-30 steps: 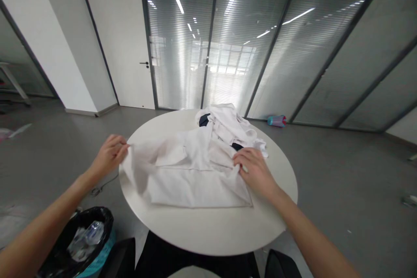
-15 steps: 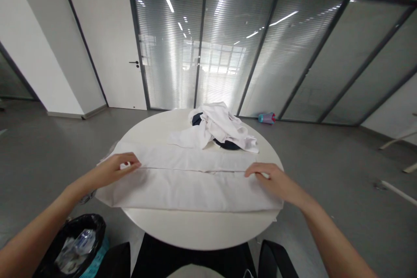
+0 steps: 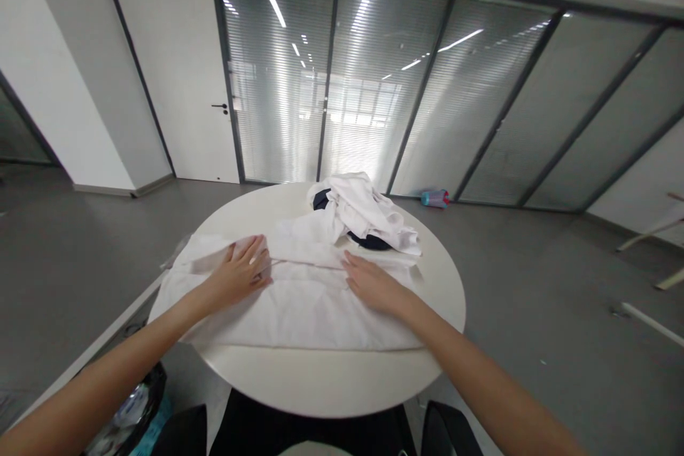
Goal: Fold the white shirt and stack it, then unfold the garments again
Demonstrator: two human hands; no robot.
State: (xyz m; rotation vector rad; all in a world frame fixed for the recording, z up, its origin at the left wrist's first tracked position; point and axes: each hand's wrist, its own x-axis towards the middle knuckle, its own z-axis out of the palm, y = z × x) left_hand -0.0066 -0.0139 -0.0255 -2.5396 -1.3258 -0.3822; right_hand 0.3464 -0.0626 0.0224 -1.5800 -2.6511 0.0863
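Note:
A white piece of cloth (image 3: 299,317), perhaps a garment, lies laid out across a round white table (image 3: 320,385), with a long edge or seam running across its middle. My left hand (image 3: 246,272) rests on the left part of that line, palm down, its fingers stretched out. On the right, my right hand (image 3: 371,283) presses on the cloth with fingers extended, pointing inward. Small wrinkles show between the two hands. Beyond them sits a crumpled heap of white fabric (image 3: 363,210), with dark navy fabric (image 3: 371,241) showing under it.
A bin with a black liner (image 3: 152,406) stands on the floor at lower left. Clear plastic (image 3: 176,253) shows at the table's left edge. A blue and pink striped object (image 3: 434,199) lies by the glass partition. Pale furniture legs (image 3: 652,324) stand at right.
Both hands have moved inward along the cloth, the left one to the right and the right one to the left. Their curled fingers have flattened out, and the cloth's ends have shifted and wrinkled.

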